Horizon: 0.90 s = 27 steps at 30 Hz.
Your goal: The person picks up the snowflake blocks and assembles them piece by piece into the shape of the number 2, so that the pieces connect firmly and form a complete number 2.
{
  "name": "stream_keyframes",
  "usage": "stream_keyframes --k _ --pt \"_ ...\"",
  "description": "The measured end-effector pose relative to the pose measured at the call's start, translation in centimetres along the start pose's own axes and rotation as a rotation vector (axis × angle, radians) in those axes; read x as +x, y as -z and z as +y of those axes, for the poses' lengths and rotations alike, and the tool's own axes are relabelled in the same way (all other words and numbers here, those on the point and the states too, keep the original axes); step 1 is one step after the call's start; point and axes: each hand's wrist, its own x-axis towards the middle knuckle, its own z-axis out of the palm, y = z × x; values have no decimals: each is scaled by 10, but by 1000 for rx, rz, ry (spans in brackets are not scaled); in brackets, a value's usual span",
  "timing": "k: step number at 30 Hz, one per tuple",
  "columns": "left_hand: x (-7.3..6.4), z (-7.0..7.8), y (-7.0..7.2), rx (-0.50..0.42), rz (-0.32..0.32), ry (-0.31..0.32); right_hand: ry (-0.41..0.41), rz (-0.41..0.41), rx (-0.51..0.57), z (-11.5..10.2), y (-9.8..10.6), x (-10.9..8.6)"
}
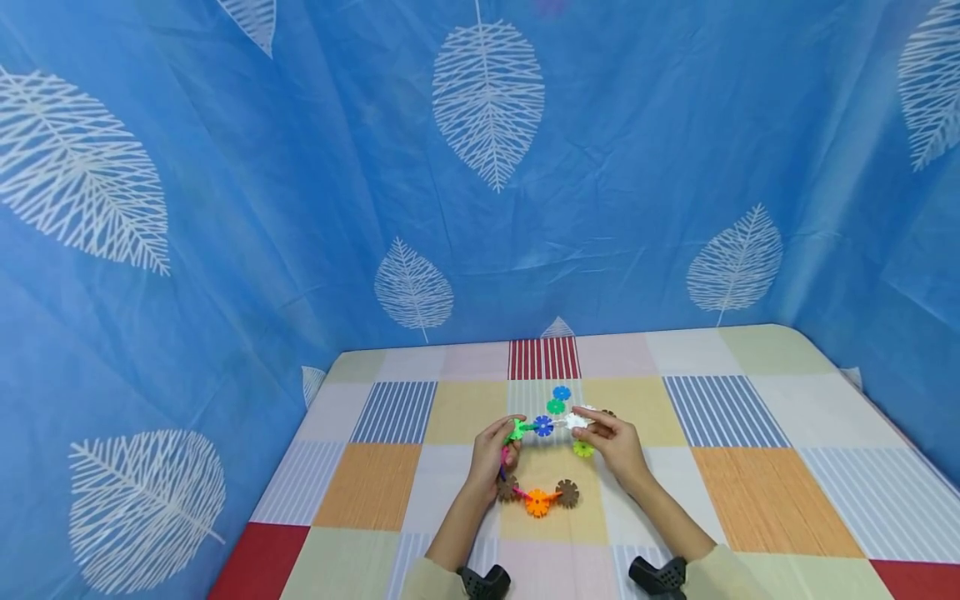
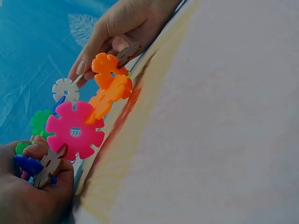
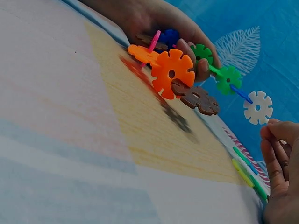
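Both hands (image 2: pixel 28 198) (image 2: pixel 133 23) pinch a disc chain (image 2: pixel 107 95), its pink disc (image 2: pixel 63 130) face-on only in the left wrist view.

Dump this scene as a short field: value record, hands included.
assembly: chain of linked notched discs
left_hand: left hand grips chain near green disc
right_hand: right hand pinches white piece at one end
other_end: brown disc on orange disc, above the cloth
loose_on_cloth: includes blue disc, second green disc, yellow-green disc
surface: patchwork cloth
backdrop: blue, leaf print
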Motion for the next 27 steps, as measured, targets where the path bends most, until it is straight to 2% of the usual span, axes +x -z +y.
stream_keyframes --k 13,24,27 --pt "2 3 2 -19 -26 25 -19 -22 23 -3 -1 1" --pt "0 1 1 -9 13 23 -57 -58 157 -1 0 0" --pt "-1 1 1 -25 14 36 -50 -59 147 -2 0 -1"
